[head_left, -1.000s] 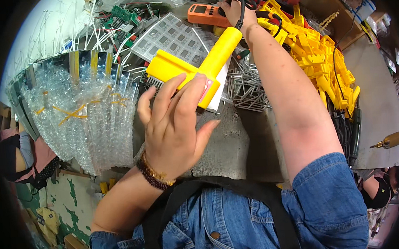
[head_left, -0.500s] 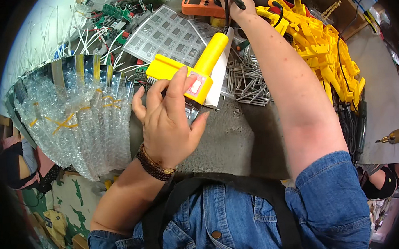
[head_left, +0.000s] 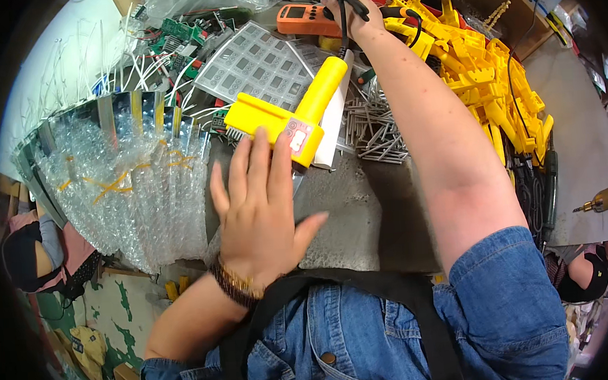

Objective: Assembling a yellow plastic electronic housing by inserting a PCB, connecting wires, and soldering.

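A yellow plastic handheld device (head_left: 273, 123) with a round handle lies on the grey bench, a black cord leaving its handle end. It bears a pinkish label with a small white patch. Just below it my left hand (head_left: 257, 213) is spread flat, its fingertips at the device's lower edge and gripping nothing. My right hand (head_left: 357, 18) reaches to the far side and is closed around a black cable (head_left: 343, 9), though its fingers are partly hidden. Beside that hand lies an orange multimeter (head_left: 302, 19). A sheet of printed grey labels (head_left: 252, 62) rests behind the device.
Bubble-wrapped strips (head_left: 132, 192) fan out at left, below green circuit boards (head_left: 179, 35) with white wires. Loose metal screws or nails (head_left: 376, 131) lie right of the device. Yellow plastic shells (head_left: 484, 77) are heaped at right. A brass-coloured driver (head_left: 601, 201) sits far right; other people are at both sides.
My left hand has come off the yellow device, drawing back toward me with its fingers straightened. The right hand stays by the multimeter with the cable, shifting slightly left.
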Demonstrator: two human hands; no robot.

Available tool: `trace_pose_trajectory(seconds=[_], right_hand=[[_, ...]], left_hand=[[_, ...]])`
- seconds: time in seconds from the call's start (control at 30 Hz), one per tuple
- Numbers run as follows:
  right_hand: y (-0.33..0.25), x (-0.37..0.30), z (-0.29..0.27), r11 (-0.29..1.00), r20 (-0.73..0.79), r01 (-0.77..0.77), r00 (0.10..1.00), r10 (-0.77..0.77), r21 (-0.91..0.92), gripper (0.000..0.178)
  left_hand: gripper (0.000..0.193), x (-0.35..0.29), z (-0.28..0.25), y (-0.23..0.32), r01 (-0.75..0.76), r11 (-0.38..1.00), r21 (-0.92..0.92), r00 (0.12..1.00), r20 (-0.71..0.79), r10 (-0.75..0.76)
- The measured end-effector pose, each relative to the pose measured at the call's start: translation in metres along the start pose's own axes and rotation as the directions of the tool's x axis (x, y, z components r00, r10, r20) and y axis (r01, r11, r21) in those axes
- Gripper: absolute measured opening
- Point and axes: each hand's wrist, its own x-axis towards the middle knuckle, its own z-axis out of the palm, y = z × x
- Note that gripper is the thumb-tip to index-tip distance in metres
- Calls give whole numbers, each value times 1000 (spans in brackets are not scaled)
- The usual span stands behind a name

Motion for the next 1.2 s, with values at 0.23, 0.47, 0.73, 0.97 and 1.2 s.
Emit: trace_pose_trajectory(seconds=[0.23,0.47,0.73,0.97,1.2], right_hand=[[18,-51,56,-219,380,337,903,-200,-916,19],[8,-40,42,964,-70,-4,997,-15,-267,14],[-3,-87,84,-435,366,270,918,-151,-859,30],[-3,-87,90,-483,357,255,925,-132,-838,38],[-37,-120,140,-173,619,598,719,-316,-783,18]], left_hand=[[101,-32,14,-16,74,991,110,990,114,-87],[96,-30,16,-17,18,998,63,999,46,-21],[90,-32,21,-16,54,999,10,999,8,-54],[89,-34,21,-13,53,999,10,998,-18,-53],[87,-77,-63,-20,-58,902,-428,995,48,87]])
